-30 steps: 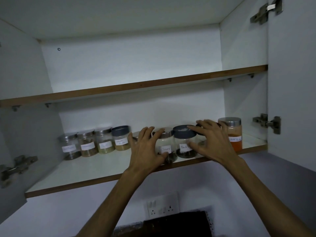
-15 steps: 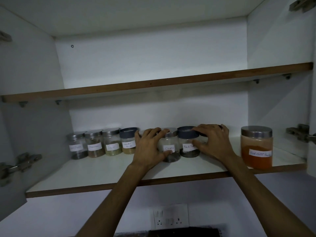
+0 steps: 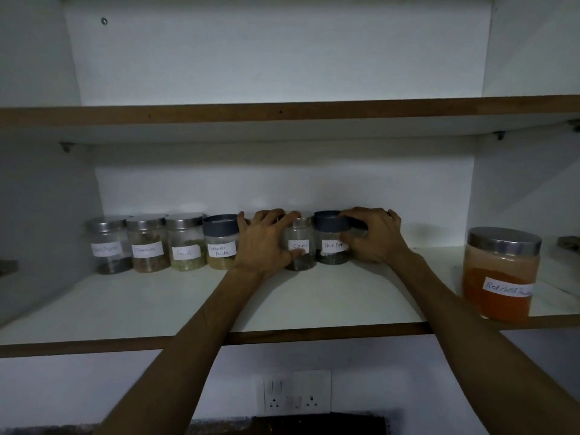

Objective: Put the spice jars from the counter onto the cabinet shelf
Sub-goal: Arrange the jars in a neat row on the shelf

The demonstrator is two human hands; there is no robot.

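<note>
Six small labelled spice jars [image 3: 185, 243] ranged mid-frame along lower shelf [image 3: 314, 296], large red chilli jar [image 3: 501, 274] apart at right; left hand [image 3: 266, 243] gripping cloves jar [image 3: 300, 246], right hand [image 3: 375, 237] cupped around black pepper jar [image 3: 331, 243].

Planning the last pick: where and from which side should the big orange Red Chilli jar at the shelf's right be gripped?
Grip the large clear jar of orange powder with the steel lid around its body, below the lid, coming from the front. It stands upright at the lower shelf front edge, apart from the other jars, so its front and both sides are free. It looks too wide for a top-down lid grip; wrap the fingers round the sides.
</note>
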